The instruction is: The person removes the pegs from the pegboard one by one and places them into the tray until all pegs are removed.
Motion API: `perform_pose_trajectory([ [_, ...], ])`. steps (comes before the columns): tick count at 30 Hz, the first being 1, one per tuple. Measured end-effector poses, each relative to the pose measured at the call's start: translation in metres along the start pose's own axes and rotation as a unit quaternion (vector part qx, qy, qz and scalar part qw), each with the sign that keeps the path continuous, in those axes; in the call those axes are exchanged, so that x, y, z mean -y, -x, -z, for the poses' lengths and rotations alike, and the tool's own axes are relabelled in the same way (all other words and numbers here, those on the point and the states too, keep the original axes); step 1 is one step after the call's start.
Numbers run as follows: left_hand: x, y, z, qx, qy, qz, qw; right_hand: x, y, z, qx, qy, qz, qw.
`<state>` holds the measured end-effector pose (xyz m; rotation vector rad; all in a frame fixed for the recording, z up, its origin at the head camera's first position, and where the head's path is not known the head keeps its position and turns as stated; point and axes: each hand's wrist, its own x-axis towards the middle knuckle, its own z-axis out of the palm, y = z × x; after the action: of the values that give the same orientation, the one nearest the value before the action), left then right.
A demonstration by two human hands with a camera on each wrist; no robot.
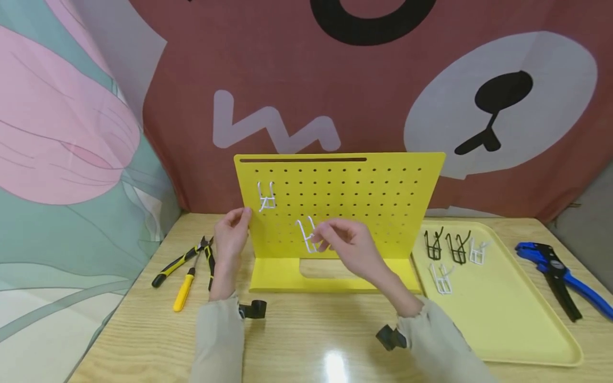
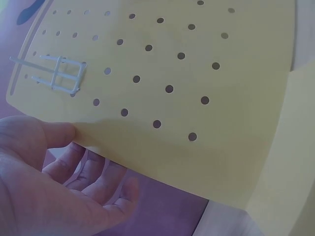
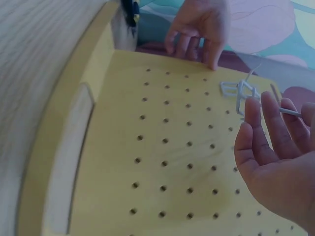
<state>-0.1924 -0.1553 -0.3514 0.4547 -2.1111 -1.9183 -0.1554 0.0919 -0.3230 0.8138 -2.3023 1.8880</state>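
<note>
A yellow pegboard (image 1: pixel 351 188) stands upright on its own base. At its left edge my left hand (image 1: pixel 232 239) grips it, thumb on the front face and fingers behind, as the left wrist view shows. One white wire hook (image 2: pixel 78 77) hangs in the holes at the board's upper left. My right hand (image 1: pixel 354 247) pinches a second white wire hook (image 1: pixel 306 239) in front of the board's lower middle. Its two prongs point up. From the head view I cannot tell whether this hook touches the board.
To the right, a pale yellow tray (image 1: pixel 507 319) bears black wire hooks (image 1: pixel 458 250) and white wire hooks (image 1: pixel 441 279). Beyond it lies a blue-handled tool (image 1: pixel 555 266). Left of the board are black-and-yellow pliers (image 1: pixel 177 266) and a yellow-handled screwdriver (image 1: pixel 184 292).
</note>
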Motion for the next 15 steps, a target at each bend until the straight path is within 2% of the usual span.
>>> perform_pose_trajectory([
  [8, 0.002, 0.002, -0.003, 0.001, 0.005, 0.001, 1.0000, -0.026, 0.035, 0.036, -0.021, 0.051, -0.036, 0.9978],
  [15, -0.003, 0.002, -0.001, 0.006, 0.000, 0.000, 1.0000, -0.031, 0.058, 0.076, -0.092, 0.073, -0.017, 0.9929],
])
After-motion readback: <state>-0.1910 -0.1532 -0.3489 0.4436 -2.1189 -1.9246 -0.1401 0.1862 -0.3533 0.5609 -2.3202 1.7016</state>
